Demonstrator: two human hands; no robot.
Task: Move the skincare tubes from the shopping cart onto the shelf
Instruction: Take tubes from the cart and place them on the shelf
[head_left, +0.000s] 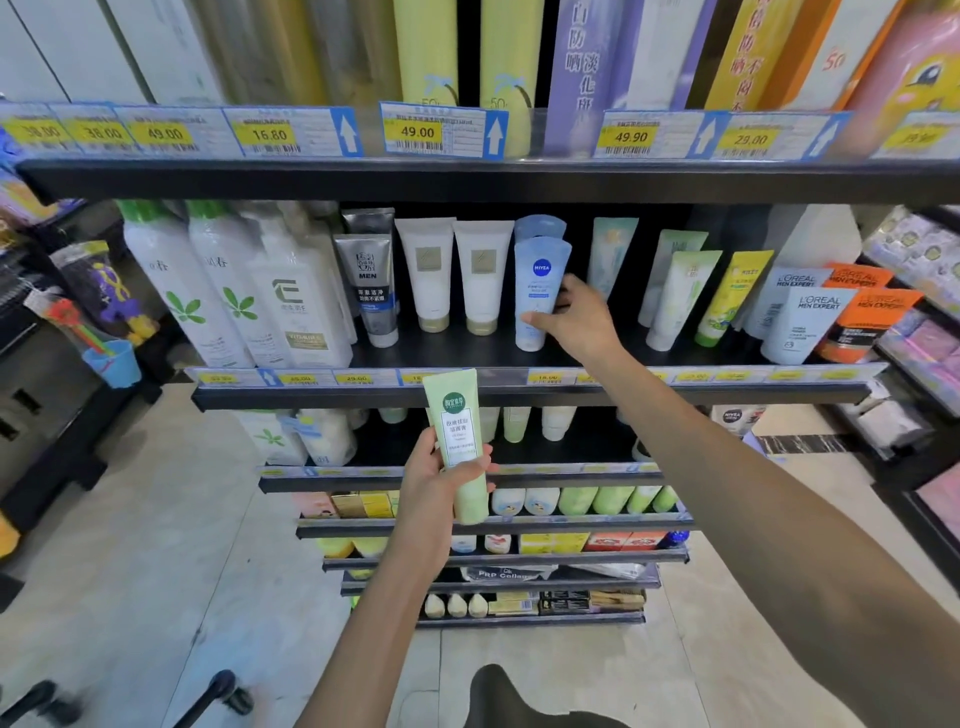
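Grip: right hand (574, 317) closed narrow on blue Nivea tube (540, 293), thumb + fingers pinching its lower body; tube stands cap-down on the shelf (519, 356). Left hand (441, 478) wrapped round green tube (457, 441), held upright in air below the shelf's front edge, apart from it.

Landmark = Nivea tube. Shelf runs under it. White tube pair (452, 275) just left of it; open gap just right of it, then pale green tubes (680, 291) further right. Cart not identifiable in view.

Step, judged: placing/straightening Nivea tube; green tube queued. Next move needs right hand to let go w/o tipping the tube, then left lifts green tube to a matching slot, prob. right side.
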